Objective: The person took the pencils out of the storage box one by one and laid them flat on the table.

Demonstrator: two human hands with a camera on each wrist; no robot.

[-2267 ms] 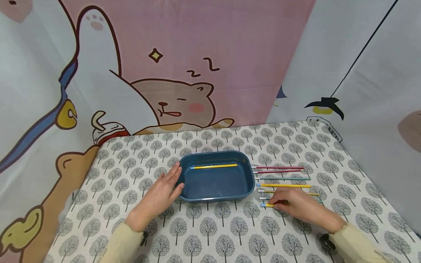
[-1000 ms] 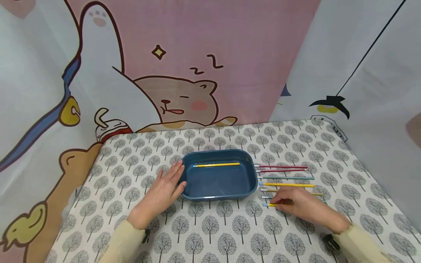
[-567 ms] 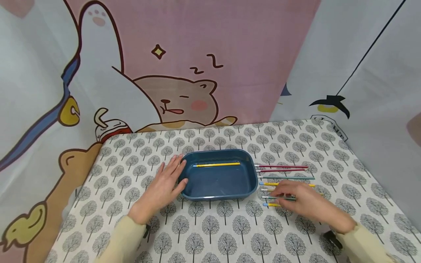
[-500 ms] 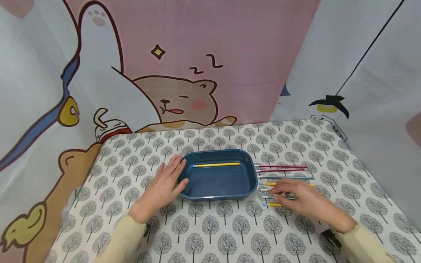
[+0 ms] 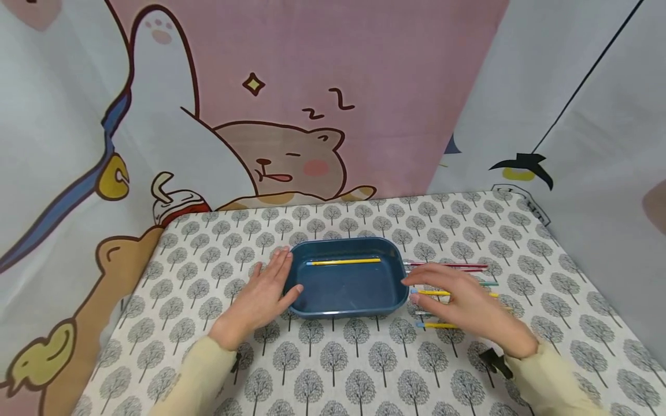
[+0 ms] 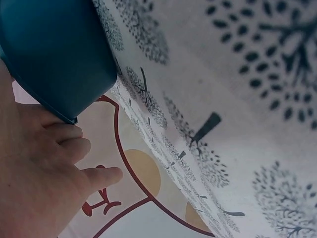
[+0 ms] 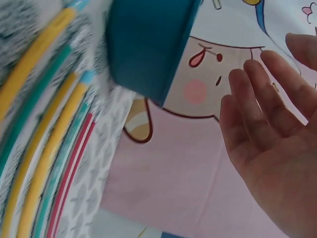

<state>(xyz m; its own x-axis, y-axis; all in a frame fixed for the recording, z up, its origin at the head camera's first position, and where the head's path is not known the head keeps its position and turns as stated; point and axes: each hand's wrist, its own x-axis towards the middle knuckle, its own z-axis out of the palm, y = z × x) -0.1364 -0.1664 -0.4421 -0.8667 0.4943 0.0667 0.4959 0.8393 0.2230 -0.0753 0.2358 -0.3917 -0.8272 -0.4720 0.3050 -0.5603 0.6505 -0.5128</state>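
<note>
A dark blue rectangular tray (image 5: 343,292) stands mid-table in the head view. Inside it, near the far wall, lies a thin yellow pencil-like stick (image 5: 346,262) with a light-blue end. My left hand (image 5: 257,301) rests against the tray's left rim, fingers extended and thumb at the edge. My right hand (image 5: 463,297) hovers by the tray's right side over a row of slim sticks, its fingers loosely bent. In the right wrist view that hand (image 7: 272,129) has nothing between its fingers. Under it lie yellow (image 5: 439,326), red (image 5: 477,266) and green (image 5: 490,283) sticks, partly hidden.
Tree-patterned cloth (image 5: 333,364) covers the table. Behind and at both sides hang cartoon-printed curtains (image 5: 406,104). The sticks lie roughly parallel right of the tray, their blue or silvery ends toward it.
My right hand has left the nearest sticks and moved toward the tray and farther back, its fingers spreading. My left hand stays at the left rim. The tray's stick has stayed put.
</note>
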